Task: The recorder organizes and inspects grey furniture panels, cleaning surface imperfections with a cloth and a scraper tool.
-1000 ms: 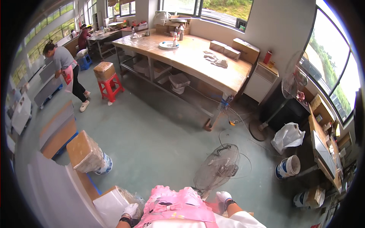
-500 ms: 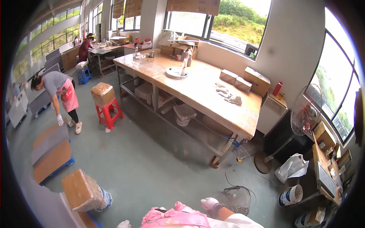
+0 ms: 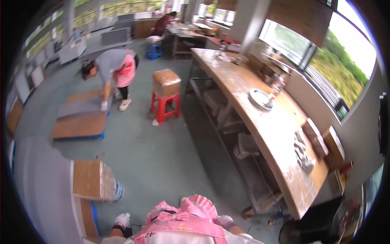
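Observation:
My left hand [image 3: 122, 220], in a white glove with a dark band at the wrist, hangs low on the left of my pink apron [image 3: 180, 215]. No object shows in it, and its fingers are too small and blurred to read. On the other side my right hand [image 3: 222, 220], also white-gloved, is partly covered by the apron's frill; its fingers are hidden. Nearest to my left hand is a wrapped brown block [image 3: 90, 180] on a white and blue bucket [image 3: 118, 191]. Neither hand touches it.
A long worktable [image 3: 243, 110] runs along the right, bearing a round tray [image 3: 260, 100] and grey cloths [image 3: 301, 152]. Ahead stands a red stool [image 3: 165, 107] under a wrapped box [image 3: 166, 82]. At left, a co-worker [image 3: 111, 67] bends over boards [image 3: 79, 125] on a blue dolly.
My view has swung left, so the table and stool sit farther right in the picture. My left hand has come more fully into view; the co-worker still bends over the boards.

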A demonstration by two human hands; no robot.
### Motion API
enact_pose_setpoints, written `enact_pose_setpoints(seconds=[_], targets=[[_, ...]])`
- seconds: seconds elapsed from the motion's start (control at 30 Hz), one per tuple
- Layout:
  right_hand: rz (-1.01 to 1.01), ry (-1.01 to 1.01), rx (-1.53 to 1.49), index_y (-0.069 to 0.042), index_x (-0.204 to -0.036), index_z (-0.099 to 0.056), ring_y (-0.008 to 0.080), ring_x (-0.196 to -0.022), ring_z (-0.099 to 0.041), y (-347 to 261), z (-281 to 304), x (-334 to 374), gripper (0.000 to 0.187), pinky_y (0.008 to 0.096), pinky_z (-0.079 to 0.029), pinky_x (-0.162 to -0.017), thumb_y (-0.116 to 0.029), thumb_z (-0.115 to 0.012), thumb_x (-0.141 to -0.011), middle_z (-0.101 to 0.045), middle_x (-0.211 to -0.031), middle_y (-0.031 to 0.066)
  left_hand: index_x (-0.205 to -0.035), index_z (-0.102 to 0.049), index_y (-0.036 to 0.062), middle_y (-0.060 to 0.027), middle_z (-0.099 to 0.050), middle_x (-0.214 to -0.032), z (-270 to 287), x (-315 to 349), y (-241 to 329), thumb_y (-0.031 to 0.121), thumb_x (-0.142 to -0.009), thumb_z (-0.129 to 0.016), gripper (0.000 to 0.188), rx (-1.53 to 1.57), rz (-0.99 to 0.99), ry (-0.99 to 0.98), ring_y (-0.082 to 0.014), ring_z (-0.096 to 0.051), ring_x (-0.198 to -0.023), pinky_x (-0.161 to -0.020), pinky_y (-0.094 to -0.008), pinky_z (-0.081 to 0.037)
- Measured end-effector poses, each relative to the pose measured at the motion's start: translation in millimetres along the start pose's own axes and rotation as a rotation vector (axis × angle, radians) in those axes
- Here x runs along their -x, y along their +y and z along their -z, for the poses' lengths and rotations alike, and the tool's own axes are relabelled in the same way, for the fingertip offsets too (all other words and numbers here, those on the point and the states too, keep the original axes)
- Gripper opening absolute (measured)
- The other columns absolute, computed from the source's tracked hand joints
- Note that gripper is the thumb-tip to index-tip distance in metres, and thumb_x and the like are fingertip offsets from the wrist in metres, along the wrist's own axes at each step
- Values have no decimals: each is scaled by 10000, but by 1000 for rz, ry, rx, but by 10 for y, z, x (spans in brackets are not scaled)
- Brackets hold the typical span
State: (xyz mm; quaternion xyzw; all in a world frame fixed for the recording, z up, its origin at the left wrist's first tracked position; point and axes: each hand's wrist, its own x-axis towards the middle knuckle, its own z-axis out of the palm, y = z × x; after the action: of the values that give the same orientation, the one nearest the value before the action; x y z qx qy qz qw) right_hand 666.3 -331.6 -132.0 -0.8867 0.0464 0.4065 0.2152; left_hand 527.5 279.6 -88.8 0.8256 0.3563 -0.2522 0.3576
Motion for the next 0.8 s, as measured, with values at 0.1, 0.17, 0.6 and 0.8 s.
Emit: enact_pose_setpoints(seconds=[0.1,0.17,0.6,0.8], targets=[[167,183,130,-51,-964,-729,311,-943,-677,-148,757,-648,472,385,-512,-821,-441,-470,-903,-722,-963,150,-1035,-676,81,-197,-655,-1123,67,-164,258,421,-942,-376,462,52,102,13,-388,-590,-1092,-937,-483,-443],[216,326,123,-36,-925,-725,297,-907,-686,-269,1372,-1040,458,382,-513,-798,-412,-465,-902,-715,-952,172,-1164,-647,105,-184,-619,-1222,269,-147,822,510,-913,-380,546,50,104,23,-393,-565,-1136,-981,-463,-428],[92,-115,-547,-46,-761,-518,115,-510,-468,-3550,2732,-2360,257,268,-386,-435,-202,-499,-965,-517,-655,32,-1253,-616,133,-164,-592,-1290,1048,-892,1291,462,-903,-404,525,148,262,26,-361,-549,-1195,-1023,-441,-413],[189,-147,-375,2,-848,-625,166,-606,-583,-4446,2888,-2843,288,311,-495,-556,-248,-512,-935,-620,-740,68,-1294,-572,92,-194,-533,-1358,1509,-2062,733,471,-914,-402,563,96,251,181,-392,-512,-1229,-1056,-444,-380]])
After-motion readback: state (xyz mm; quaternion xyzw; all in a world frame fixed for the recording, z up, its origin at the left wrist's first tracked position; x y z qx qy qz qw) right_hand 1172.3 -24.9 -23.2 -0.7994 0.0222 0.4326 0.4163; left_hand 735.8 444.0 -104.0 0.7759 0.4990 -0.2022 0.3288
